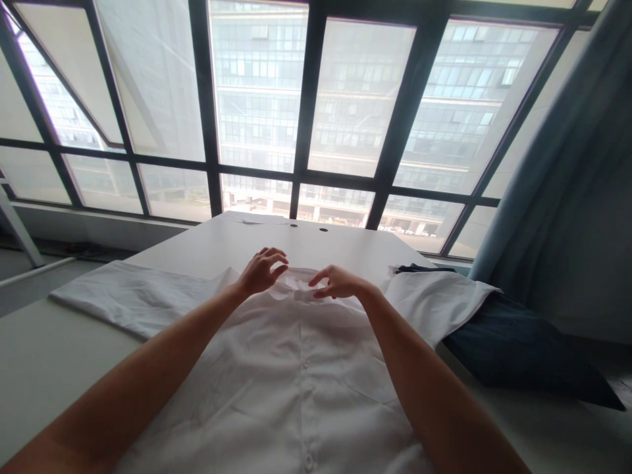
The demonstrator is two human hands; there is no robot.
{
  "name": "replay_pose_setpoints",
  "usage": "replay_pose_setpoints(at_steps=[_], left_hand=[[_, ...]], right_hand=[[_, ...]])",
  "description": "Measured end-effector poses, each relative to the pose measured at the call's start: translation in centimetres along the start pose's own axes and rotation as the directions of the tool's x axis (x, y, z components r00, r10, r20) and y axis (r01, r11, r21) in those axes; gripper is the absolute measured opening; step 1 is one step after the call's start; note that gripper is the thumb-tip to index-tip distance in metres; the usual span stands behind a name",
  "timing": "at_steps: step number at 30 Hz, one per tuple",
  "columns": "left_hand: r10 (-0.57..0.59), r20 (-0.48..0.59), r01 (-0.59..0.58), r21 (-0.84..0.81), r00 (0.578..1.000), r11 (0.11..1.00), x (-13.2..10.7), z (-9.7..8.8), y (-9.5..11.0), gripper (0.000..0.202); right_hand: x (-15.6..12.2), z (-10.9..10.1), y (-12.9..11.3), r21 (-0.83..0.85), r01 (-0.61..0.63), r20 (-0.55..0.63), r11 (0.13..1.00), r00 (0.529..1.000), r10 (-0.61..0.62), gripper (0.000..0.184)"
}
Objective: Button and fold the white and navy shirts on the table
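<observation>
A white button-up shirt (pixel 276 368) lies flat on a white table (pixel 207 247), front up, sleeves spread to both sides. Its collar (pixel 295 284) is at the far end. My left hand (pixel 261 268) hovers at the collar's left side, fingers curled and slightly apart, fingertips touching or just above the fabric. My right hand (pixel 336 283) is at the collar's right side, fingers bent with thumb and forefinger close together near the collar edge. Neither hand clearly grips the cloth.
A dark blue garment (pixel 518 349) lies on the table at the right, partly under the shirt's sleeve. A blue-grey curtain (pixel 567 197) hangs at the right. Large windows with dark frames (pixel 306 99) stand behind the table. Two small holes (pixel 323 230) mark the tabletop's far end.
</observation>
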State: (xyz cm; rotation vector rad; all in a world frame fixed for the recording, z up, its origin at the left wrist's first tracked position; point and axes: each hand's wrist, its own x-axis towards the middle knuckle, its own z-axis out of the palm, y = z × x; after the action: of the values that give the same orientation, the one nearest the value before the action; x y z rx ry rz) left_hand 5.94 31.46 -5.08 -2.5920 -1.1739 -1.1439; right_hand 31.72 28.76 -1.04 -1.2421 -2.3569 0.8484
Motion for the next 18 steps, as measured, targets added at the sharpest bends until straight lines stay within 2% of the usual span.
replay_pose_setpoints(at_steps=[3,5,7,9,11,15,18], left_hand=[[0.141,0.187,-0.146,0.013,0.972,0.989,0.0,-1.0,0.5,0.017],[0.167,0.303,-0.173,-0.006,0.938,0.985,-0.1,-1.2,0.3,0.017],[0.173,0.363,-0.182,-0.011,0.916,0.983,-0.4,-1.1,-0.2,0.020],[0.178,0.379,-0.198,0.013,0.908,0.980,-0.5,-1.0,-0.9,0.026],[0.171,0.357,-0.209,0.072,0.918,0.975,-0.6,-1.0,-1.4,0.024],[0.097,0.262,-0.159,0.225,0.960,0.961,-0.2,-1.6,-1.2,0.016],[0.063,0.297,-0.126,0.198,0.953,0.972,0.6,-2.6,-1.0,0.030]], right_hand=[[0.0,0.4,0.6,-0.196,-0.019,-0.013,0.980,1.000,0.017,0.031],[0.1,0.6,0.8,-0.311,-0.055,-0.045,0.949,0.998,0.043,0.029],[0.1,0.8,0.7,-0.386,-0.098,-0.067,0.917,0.995,0.077,0.029],[0.1,1.0,0.7,-0.430,-0.107,-0.102,0.896,0.992,0.069,0.029],[0.1,1.1,0.6,-0.467,-0.104,-0.187,0.878,0.982,0.017,0.029],[0.4,0.9,1.0,-0.531,-0.111,-0.389,0.840,0.913,-0.126,0.022],[0.4,0.6,1.4,-0.556,-0.107,-0.446,0.824,0.875,-0.187,0.021]])
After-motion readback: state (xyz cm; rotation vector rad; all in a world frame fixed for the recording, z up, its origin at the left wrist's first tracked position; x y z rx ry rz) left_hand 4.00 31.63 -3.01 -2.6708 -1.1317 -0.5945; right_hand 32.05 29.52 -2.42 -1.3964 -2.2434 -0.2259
